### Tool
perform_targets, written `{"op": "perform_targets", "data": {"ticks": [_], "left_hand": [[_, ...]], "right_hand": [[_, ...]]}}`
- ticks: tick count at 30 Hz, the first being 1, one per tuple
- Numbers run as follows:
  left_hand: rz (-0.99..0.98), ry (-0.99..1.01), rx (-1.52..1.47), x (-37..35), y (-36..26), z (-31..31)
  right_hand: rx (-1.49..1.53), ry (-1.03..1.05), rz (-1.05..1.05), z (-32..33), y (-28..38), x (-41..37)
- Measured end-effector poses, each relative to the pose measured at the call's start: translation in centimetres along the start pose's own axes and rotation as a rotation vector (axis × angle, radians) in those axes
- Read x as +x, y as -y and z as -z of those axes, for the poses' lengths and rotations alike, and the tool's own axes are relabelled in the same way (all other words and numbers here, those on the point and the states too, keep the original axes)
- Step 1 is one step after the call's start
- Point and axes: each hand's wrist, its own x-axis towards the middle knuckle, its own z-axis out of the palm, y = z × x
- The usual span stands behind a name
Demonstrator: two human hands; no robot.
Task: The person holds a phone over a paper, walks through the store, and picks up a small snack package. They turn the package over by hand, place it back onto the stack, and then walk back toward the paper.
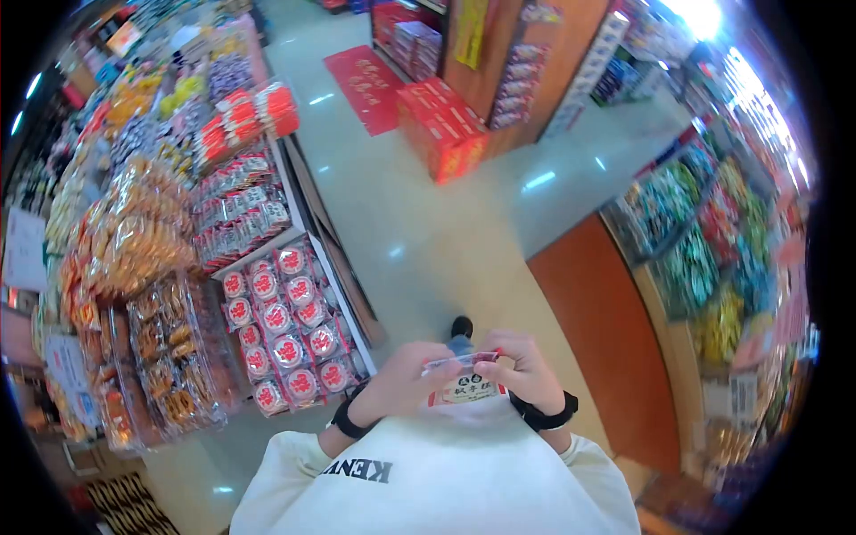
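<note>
Packet [465,390] directly between my hands, long edge spanning one to the other; left hand [399,382] and right hand [524,367] both pinch it, neither clearly nearer, fingers at its upper edge

The left hand [392,385] and the right hand [528,370] hold a small packet [466,392] with dark writing on it, with fingers at its far edge. A white shirt [437,473] is just beside the packet. To the left of the packet sit round white packs [288,350] with red marks, and farther left are clear packs [178,352] of brown snacks. A big red box [441,129] stands on the shiny floor [441,245] well ahead of the packet. To the packet's right are a red-brown panel [611,339] and, farther right, bright wrapped things [691,259].
</note>
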Motion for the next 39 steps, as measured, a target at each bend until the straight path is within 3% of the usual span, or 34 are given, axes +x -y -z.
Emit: {"op": "perform_targets", "data": {"ticks": [4, 8, 14, 17, 18, 20, 26, 31, 35, 39], "left_hand": [[-0.015, -0.232, 0.111, 4.3, -1.8, -0.9], [-0.001, -0.331, 0.178, 8.8, -2.6, -1.8], [0.070, -0.612, 0.028, 13.5, -2.5, -3.9], [0.177, -0.607, -0.043, 15.1, -2.0, -3.2], [0.123, -0.630, -0.110, 15.7, -2.2, -2.9], [0.013, -0.670, -0.239, 16.7, -2.9, -2.2], [-0.016, -0.633, 0.058, 18.6, -3.3, 2.9], [-0.033, -0.722, 0.025, 18.9, -3.3, 9.9], [-0.075, -0.824, 0.064, 18.6, -3.2, 16.0], [-0.098, -0.931, -0.228, 18.4, -1.2, 20.3]], "right_hand": [[-0.045, 0.118, 0.140, 5.5, -0.3, 4.7], [-0.064, 0.290, 0.079, 11.0, -0.6, 7.7], [-0.047, 0.479, -0.012, 16.2, -2.6, 10.8], [-0.050, 0.518, -0.059, 17.7, -3.0, 12.7], [-0.045, 0.518, -0.042, 18.0, -3.2, 13.6], [0.023, 0.505, -0.052, 18.3, -3.9, 15.2], [0.202, 0.416, -0.110, 17.7, -4.0, 21.2], [0.188, 0.449, -0.093, 14.6, -2.8, 28.9], [0.135, 0.517, 0.106, 11.9, -0.9, 35.5], [0.140, 0.503, 0.127, 8.6, 0.4, 40.3]]}}
